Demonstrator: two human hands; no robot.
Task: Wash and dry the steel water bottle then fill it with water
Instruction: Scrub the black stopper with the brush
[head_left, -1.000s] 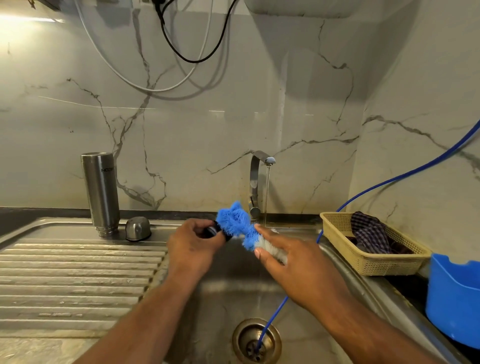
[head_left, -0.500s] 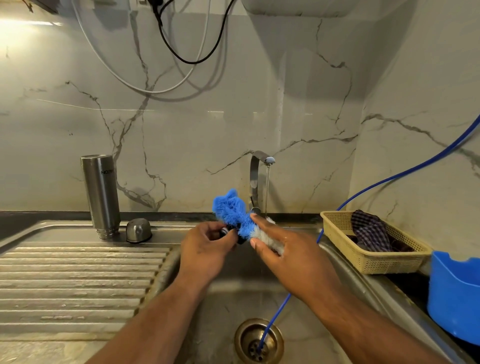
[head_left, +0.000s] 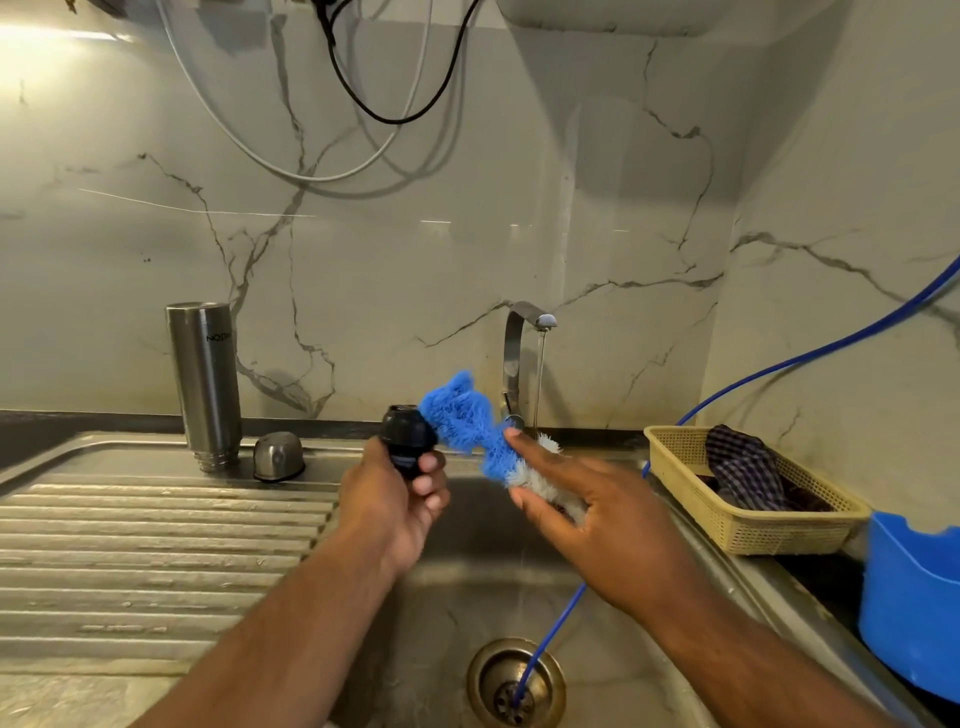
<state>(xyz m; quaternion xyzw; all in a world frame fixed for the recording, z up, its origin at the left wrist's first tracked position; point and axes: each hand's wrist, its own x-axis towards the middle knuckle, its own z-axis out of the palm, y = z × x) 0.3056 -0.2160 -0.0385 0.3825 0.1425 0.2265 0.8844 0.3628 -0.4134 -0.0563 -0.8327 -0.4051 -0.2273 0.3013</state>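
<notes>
- My left grip (head_left: 395, 499) is closed around the black cap (head_left: 408, 436), over the sink (head_left: 467, 561);
- my right grip (head_left: 597, 519) pinches the blue brush (head_left: 462, 415), bristles touching the cap;
- the bottle (head_left: 205, 384) stands neck-down on the drainboard (head_left: 156, 545).

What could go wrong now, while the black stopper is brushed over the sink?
1. The left hand holds the stopper by its lower end; the brush could push it loose into the sink.
2. The bottle stands upside down on its narrow neck, so a bump might tip it.
3. The tap runs beside the brush, perhaps wasting water.
</notes>
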